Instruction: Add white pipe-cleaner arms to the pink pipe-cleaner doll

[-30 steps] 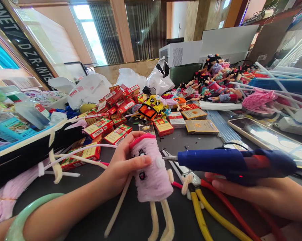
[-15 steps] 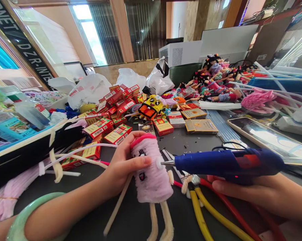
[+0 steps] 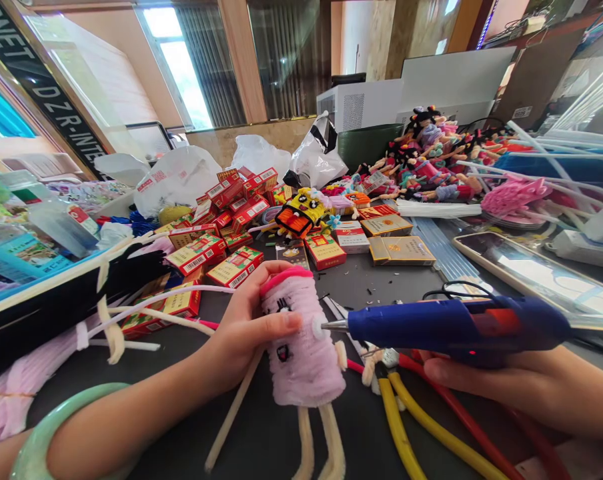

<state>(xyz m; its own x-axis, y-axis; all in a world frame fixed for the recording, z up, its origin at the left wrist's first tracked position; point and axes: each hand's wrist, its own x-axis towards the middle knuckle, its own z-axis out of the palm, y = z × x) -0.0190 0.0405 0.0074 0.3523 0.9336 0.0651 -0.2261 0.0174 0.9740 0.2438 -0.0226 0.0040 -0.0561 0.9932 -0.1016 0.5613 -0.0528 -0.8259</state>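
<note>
A pink fuzzy pipe-cleaner doll with a dark stitched-looking face and cream legs is held upright over the table. My left hand grips it, fingers behind and thumb pressed on its front beside the face. From the right, my right hand is closed around a blue hot glue gun; the handle is largely hidden. Its metal nozzle meets a small white round piece on the doll's front. Below lie pliers with yellow handles and another tool with red handles.
Red cigarette-type boxes are heaped behind my left hand, near a yellow and orange plush figure. Many small dolls pile up at the back right. A phone lies at right; pink pipe cleaners lie at left.
Almost nothing differs. Both hands, the doll and the glue gun stay in place, with the nozzle still at the white piece.
</note>
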